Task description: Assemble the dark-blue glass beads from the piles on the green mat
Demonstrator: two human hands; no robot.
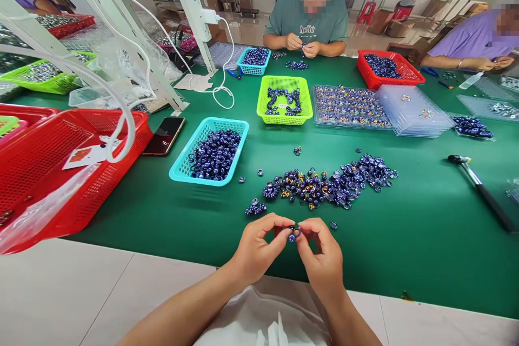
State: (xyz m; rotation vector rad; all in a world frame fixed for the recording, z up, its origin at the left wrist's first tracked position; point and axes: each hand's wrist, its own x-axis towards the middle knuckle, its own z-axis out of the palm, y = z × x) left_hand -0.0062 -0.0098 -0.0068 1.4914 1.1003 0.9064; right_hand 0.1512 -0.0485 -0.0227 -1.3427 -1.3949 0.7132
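Observation:
My left hand (256,248) and my right hand (321,257) meet at the near edge of the green table (405,238). Both pinch a small dark blue ring piece (293,233) between thumb and fingertips. Just beyond my hands lies a spread pile of blue beads and ring parts (328,181), with a small cluster (256,208) to its left. A turquoise basket (186,165) full of blue pieces stands at the left of the pile.
A red basket (60,173) sits at the near left, a phone (164,135) beside it. A green basket (284,116), clear trays (413,111) and a hammer (482,192) lie further out. Two people work across the table, another at the far left.

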